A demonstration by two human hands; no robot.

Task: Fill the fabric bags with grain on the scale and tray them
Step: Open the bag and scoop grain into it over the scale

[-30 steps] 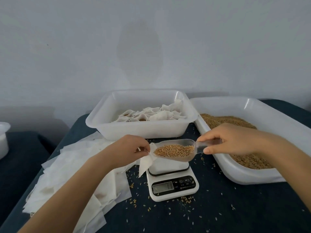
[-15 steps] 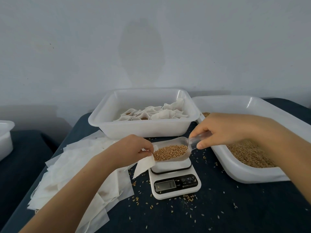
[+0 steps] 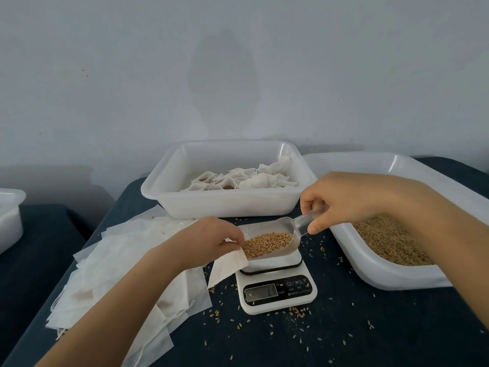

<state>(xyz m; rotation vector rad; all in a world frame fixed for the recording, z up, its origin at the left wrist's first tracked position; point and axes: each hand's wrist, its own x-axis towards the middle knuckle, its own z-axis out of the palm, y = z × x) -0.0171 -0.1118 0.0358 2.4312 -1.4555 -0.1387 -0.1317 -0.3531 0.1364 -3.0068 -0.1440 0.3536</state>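
Observation:
My left hand pinches the mouth of an empty white fabric bag that hangs just left of the white digital scale. In my right hand I grip the handle of a clear plastic scoop loaded with brown grain. The scoop tilts down to the left above the scale platform, its lip at the bag's mouth. A white tub of grain sits to the right. Behind the scale stands a white tray holding several filled bags.
A heap of empty white bags lies on the dark cloth at the left. Loose grains are scattered around the scale. Another white container shows at the far left edge. A grey wall rises behind.
My right hand has carried the scoop left and tipped its lip down to the bag's mouth. My left hand has kept hold of the bag.

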